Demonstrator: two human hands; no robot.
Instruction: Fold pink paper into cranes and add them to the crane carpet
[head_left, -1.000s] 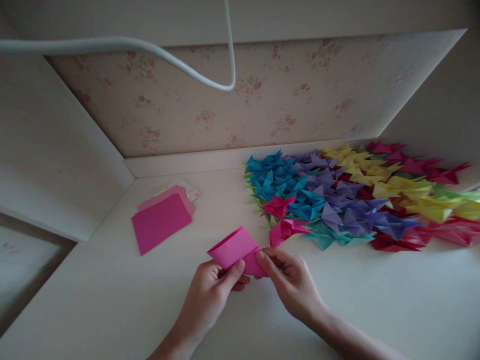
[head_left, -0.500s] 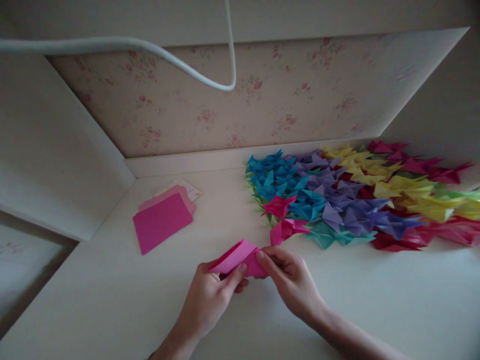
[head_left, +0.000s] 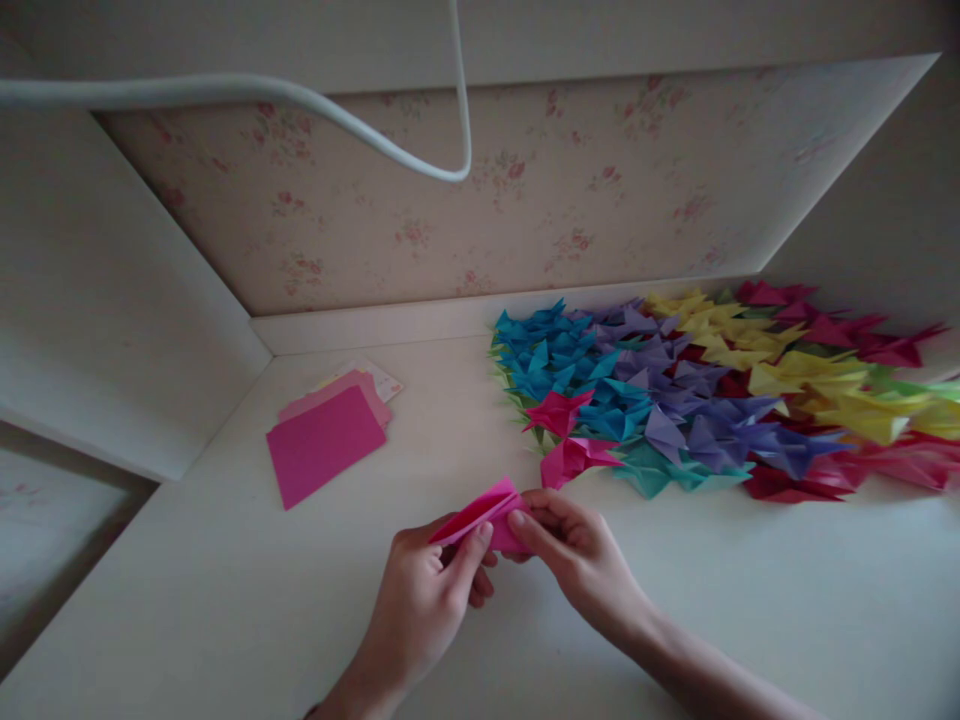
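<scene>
A bright pink sheet of origami paper [head_left: 480, 512], partly folded with its layers gaping at the upper left, is held above the white desk between both hands. My left hand [head_left: 435, 580] pinches its left and lower part, thumb on top and fingers underneath. At the paper's right end, my right hand [head_left: 574, 545] grips the edge between thumb and fingers. The fingers under the paper are partly hidden. Just beyond the right hand lie two pink paper cranes [head_left: 574, 460], closest of a large group.
Many folded cranes in blue, purple [head_left: 697, 420], yellow and red cover the desk's right side. To the left lies a stack of square pink paper [head_left: 326, 445]. A white cable [head_left: 375, 140] hangs before the floral back panel [head_left: 420, 220]. White side panels flank the desk [head_left: 187, 600].
The pink paper has tilted and shifted slightly right, its folded layers now showing more of an opening. My left thumb has moved a little; my right hand has slid slightly left.
</scene>
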